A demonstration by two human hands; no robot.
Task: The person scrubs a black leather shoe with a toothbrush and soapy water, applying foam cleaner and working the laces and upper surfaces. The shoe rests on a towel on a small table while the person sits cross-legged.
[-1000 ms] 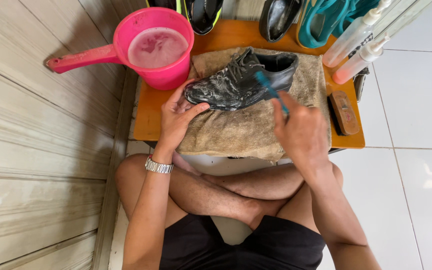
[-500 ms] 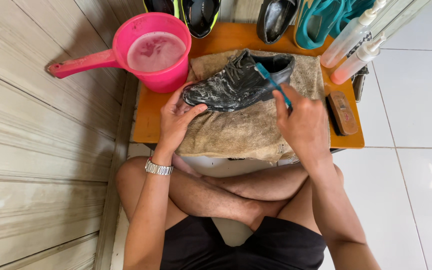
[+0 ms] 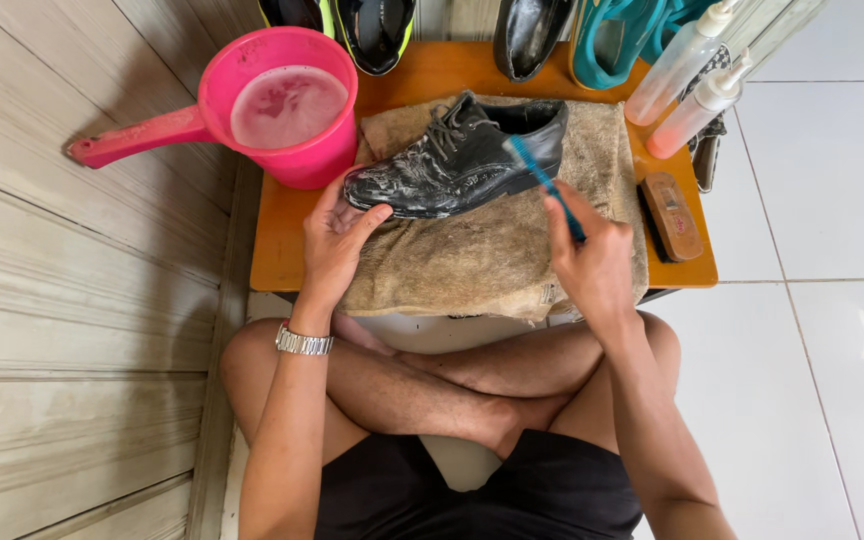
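We sit cross-legged at a low orange table (image 3: pixel 282 250) between a pale plank wall on our left and white floor tiles on our right. A brown towel (image 3: pixel 472 260) covers most of the tabletop, and on it lies a black lace-up shoe (image 3: pixel 452 160), on its side, toe toward our left. A pink scoop (image 3: pixel 282 105) of cloudy soapy water stands at the table's far left corner, just beside the shoe's toe.

Our left hand (image 3: pixel 337 240) has its fingers spread apart, fingertips pressing on the toe to steady it. Our right hand (image 3: pixel 592 255) is closed around the handle of a blue toothbrush (image 3: pixel 542 180), whose bristle head touches the shoe near the heel and collar.

White suds coat the toe and the laced front, so we judge that part scrubbed; the heel end looks darker and less lathered, and no rinsing or drying shows yet.

A wooden brush (image 3: pixel 674 215) lies at the towel's right edge, with two spray bottles (image 3: pixel 687 85) behind it. Other shoes along the far edge are cut off by the frame. The scrubbed shoe's underside against the towel is hidden.
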